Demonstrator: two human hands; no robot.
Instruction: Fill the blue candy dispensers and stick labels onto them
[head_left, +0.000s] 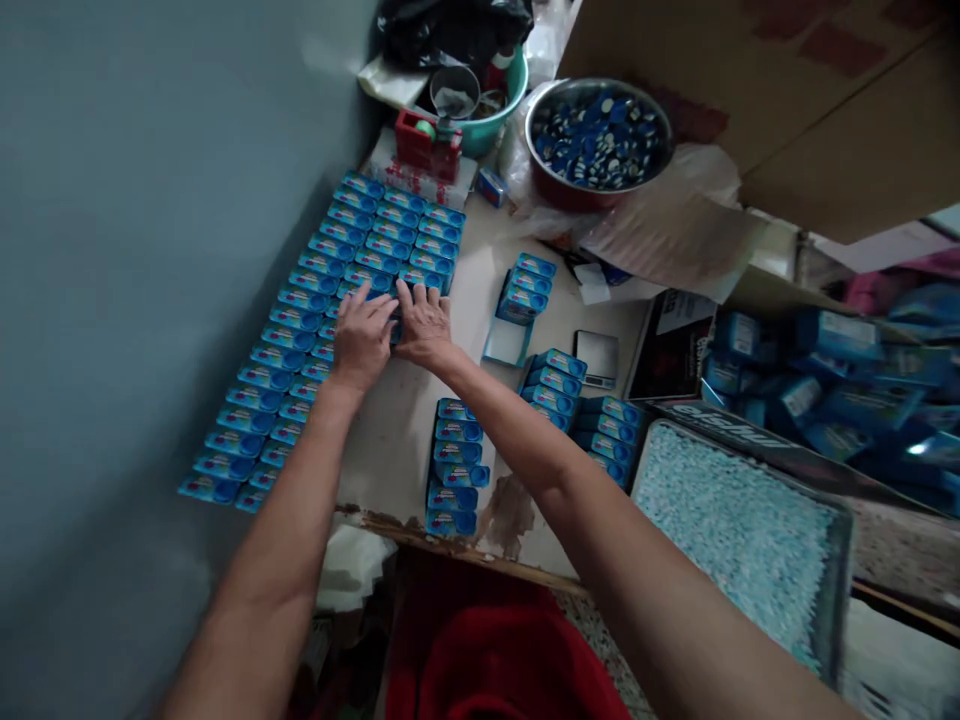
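Rows of small blue boxes (283, 338) stand packed side by side on the left of the table, against the wall. Both my hands meet at the right side of these rows. My left hand (362, 338), fingers bent, grips a blue box that is mostly hidden between the hands. My right hand (424, 318) curls its fingers over that same box from the other side. More blue boxes (457, 468) form a short row at the front edge. Further groups of blue boxes (555, 385) stand beyond my right forearm, with others (529, 285) behind them.
A small scale (597, 358) sits right of centre. Pale blue granules (735, 530) fill a tray at the right, beside a carton of blue packs (832, 370). At the back are a metal bowl (534, 150) of blue-and-white pieces, a red tape dispenser (427, 148) and a teal basin (487, 133).
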